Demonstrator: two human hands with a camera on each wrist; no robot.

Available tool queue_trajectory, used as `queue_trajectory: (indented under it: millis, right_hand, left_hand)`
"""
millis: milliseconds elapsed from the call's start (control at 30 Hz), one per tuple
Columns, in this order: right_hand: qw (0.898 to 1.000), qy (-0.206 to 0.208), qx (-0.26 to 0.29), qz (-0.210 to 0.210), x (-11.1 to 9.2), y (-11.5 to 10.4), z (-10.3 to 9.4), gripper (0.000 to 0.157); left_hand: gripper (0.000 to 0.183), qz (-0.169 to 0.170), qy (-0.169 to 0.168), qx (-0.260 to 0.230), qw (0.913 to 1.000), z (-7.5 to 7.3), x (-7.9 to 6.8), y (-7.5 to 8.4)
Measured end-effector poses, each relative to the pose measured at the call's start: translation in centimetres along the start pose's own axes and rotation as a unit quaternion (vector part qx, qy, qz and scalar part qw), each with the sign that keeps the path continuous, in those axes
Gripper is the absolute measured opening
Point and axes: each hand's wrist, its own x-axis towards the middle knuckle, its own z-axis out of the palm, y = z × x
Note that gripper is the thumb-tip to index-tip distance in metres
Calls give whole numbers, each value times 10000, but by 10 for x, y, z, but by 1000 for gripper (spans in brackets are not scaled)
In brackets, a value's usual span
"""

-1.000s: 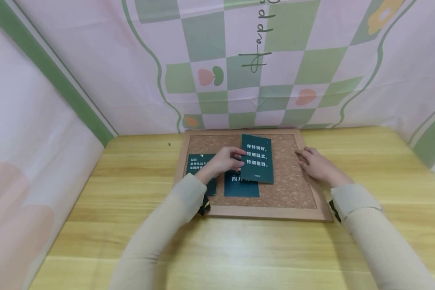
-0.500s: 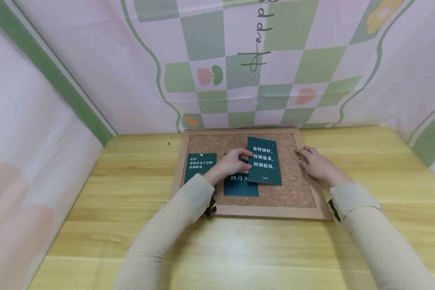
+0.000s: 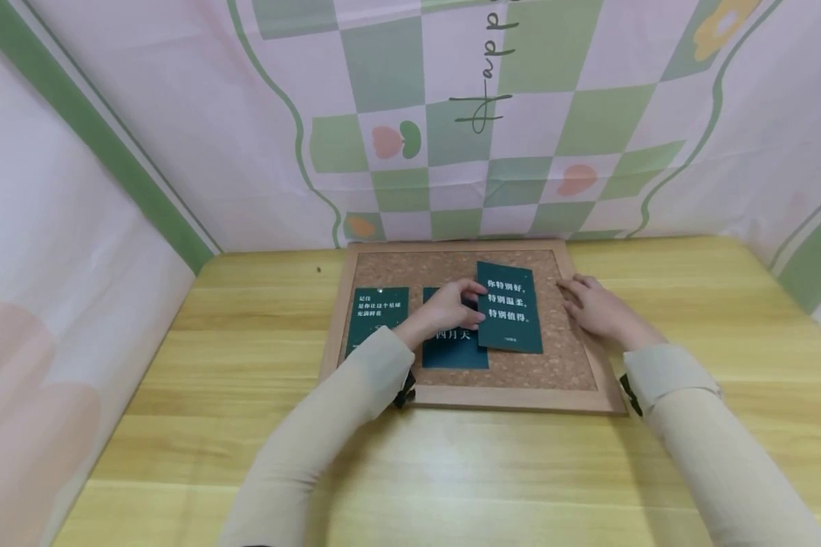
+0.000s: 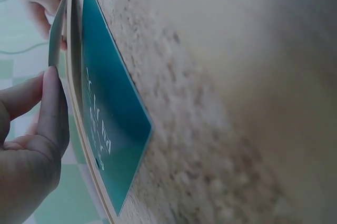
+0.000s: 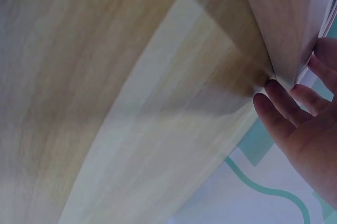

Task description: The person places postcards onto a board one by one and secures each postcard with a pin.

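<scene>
My left hand [image 3: 447, 308] pinches the left edge of a dark green card [image 3: 509, 308] with white writing, held at the right part of a wood-framed corkboard [image 3: 568, 372]. In the left wrist view the card [image 4: 59, 31] stands tilted up off the board, gripped between thumb and fingers. Below that hand a blue-green card [image 3: 454, 355] lies on the cork, partly hidden. Another green card [image 3: 376, 319] lies at the left, partly covered by the sleeve. My right hand [image 3: 598, 311] rests on the board's right edge, its fingers [image 5: 281, 108] extended along the frame.
The board lies on a light wooden table [image 3: 492, 486], its far edge close to a cloth backdrop [image 3: 458, 137] with green checks. A second cloth wall [image 3: 55, 304] rises at the left. A small dark speck [image 3: 318, 270] sits on the table behind the board.
My left hand has moved right and slightly nearer with the card, uncovering more of the two other cards. My right hand has stayed at the board's edge.
</scene>
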Motion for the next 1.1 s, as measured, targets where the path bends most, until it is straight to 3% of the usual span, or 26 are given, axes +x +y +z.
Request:
queue_trajectory:
  millis: [667, 1100]
  right_hand:
    - [9998, -58, 139, 130, -2, -2, 0, 52]
    - [9998, -68, 157, 99, -2, -2, 0, 51]
  left_hand:
    - [47, 188, -29, 1178, 9929, 11, 2, 5]
    - [46, 252, -63, 1492, 9885, 17, 4, 7]
